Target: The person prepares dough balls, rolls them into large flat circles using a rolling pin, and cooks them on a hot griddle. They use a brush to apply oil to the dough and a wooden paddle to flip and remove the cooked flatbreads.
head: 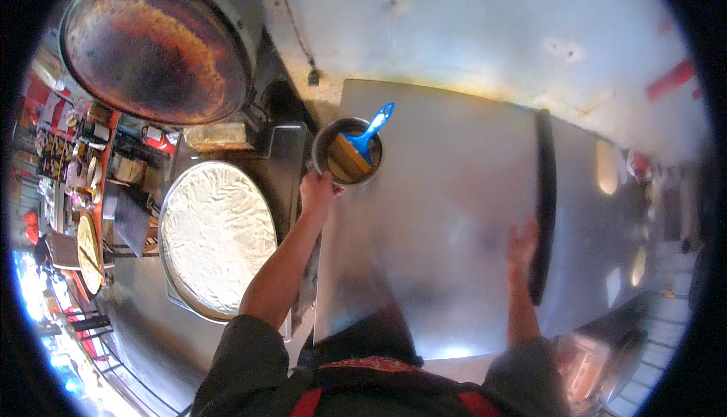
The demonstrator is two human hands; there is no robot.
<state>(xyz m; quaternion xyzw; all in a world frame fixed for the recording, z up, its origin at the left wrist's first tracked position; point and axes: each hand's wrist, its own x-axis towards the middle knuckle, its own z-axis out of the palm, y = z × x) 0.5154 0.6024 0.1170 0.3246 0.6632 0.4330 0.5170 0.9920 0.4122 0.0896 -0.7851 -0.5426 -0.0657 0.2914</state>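
Observation:
My left hand [320, 193] grips the near edge of a small round metal pot [318, 145], where a handle may be hidden under the fingers. Inside the pot rests a flat pastry brush [363, 141] with a blue handle and wide tan bristles. The pot is at the left edge of a smooth metal worktop [431, 190]. My right hand [522, 241] is motion-blurred over the worktop's right side, with its fingers apart and nothing seen in it. Just right of that hand runs a long black strip [545, 201]. To the left, a round tray [164, 264] holds a wrinkled pale sheet [218, 235], apparently dough.
A large round pan [153, 54] with a scorched, brown surface stands at the upper left. A bare wall [483, 31] rises behind the worktop, with a cord [295, 31] hanging on it. Cluttered shelves [74, 156] and a chair [65, 249] are at far left.

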